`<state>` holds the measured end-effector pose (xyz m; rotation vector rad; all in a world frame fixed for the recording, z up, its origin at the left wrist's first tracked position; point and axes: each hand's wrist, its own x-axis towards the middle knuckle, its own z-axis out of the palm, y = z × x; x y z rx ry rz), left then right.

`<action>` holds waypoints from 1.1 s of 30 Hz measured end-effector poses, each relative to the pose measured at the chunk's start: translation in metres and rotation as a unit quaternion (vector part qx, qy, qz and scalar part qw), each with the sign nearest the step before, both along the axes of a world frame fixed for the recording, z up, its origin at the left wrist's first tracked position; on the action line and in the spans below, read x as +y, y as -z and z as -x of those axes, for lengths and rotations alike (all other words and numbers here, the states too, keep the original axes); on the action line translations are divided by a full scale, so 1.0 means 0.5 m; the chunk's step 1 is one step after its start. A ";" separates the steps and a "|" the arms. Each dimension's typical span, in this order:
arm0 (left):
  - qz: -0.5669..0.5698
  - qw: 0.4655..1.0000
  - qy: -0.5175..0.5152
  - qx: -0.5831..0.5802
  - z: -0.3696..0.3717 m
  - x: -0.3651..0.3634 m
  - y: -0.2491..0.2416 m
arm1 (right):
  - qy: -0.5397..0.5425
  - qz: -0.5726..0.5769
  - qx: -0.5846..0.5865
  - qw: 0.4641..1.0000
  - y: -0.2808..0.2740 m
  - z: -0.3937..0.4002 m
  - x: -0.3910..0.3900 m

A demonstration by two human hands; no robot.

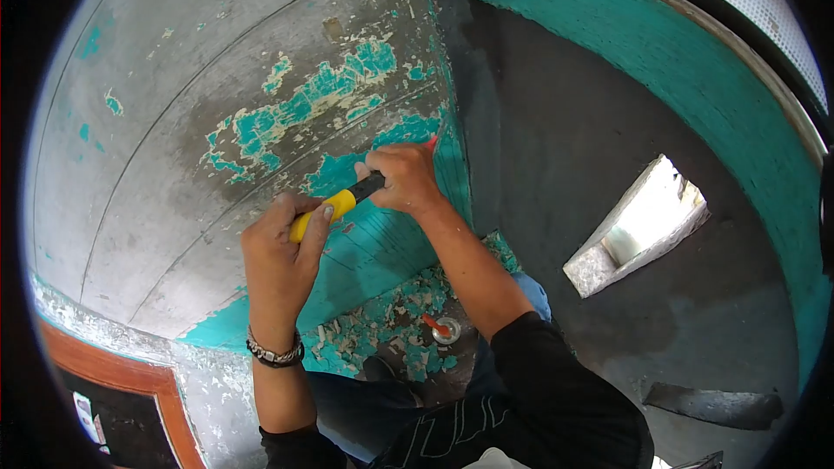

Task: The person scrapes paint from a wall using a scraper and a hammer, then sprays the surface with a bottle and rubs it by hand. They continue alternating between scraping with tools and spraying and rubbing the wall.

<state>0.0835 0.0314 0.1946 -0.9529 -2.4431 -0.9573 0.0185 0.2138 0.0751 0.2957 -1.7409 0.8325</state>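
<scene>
My left hand (280, 230) is closed around the yellow end of a scraper's handle (340, 205), with its thumb along the grip. Farther up, my right hand (401, 175) wraps the black part of the same tool. A small red tip (433, 142) shows just beyond my right fingers; the scraper's working end is otherwise hidden by that hand. Both hands are close to a curved wall (187, 152) with patches of flaking turquoise paint (300, 108) over bare grey. Below my right hand, turquoise paint still covers the wall's lower strip (373, 247).
Paint chips (347, 339) litter the floor by my legs, around a small round metal piece with an orange handle (446, 330). To the right, a dark surface has a bright rough-edged opening (643, 226). An orange-brown frame (113, 365) stands lower left.
</scene>
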 end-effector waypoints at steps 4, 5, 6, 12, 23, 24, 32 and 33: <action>-0.024 0.999 -0.019 0.006 -0.007 0.000 0.003 | -0.026 -0.012 0.019 0.999 -0.011 0.001 0.005; -0.023 1.000 -0.020 0.006 -0.012 -0.002 0.004 | -0.021 -0.010 0.023 0.999 -0.011 0.001 0.003; -0.024 0.999 -0.017 0.020 -0.019 -0.002 0.006 | -0.014 -0.009 0.028 0.999 -0.012 0.001 0.003; -0.019 0.999 -0.026 0.008 -0.018 -0.005 0.017 | -0.019 -0.015 0.043 0.999 -0.002 -0.001 0.002; -0.028 0.999 -0.030 -0.025 -0.001 -0.026 0.044 | -0.035 -0.037 -0.037 0.998 0.028 -0.001 -0.012; -0.036 0.999 -0.026 -0.018 -0.009 -0.027 0.039 | -0.044 -0.038 -0.040 0.998 0.021 -0.003 -0.011; -0.061 0.998 -0.026 -0.001 0.011 -0.021 0.037 | -0.014 -0.039 -0.058 0.997 0.001 0.000 -0.001; -0.074 0.996 -0.032 -0.035 0.013 -0.019 0.031 | -0.009 -0.043 -0.072 0.996 0.001 0.000 -0.003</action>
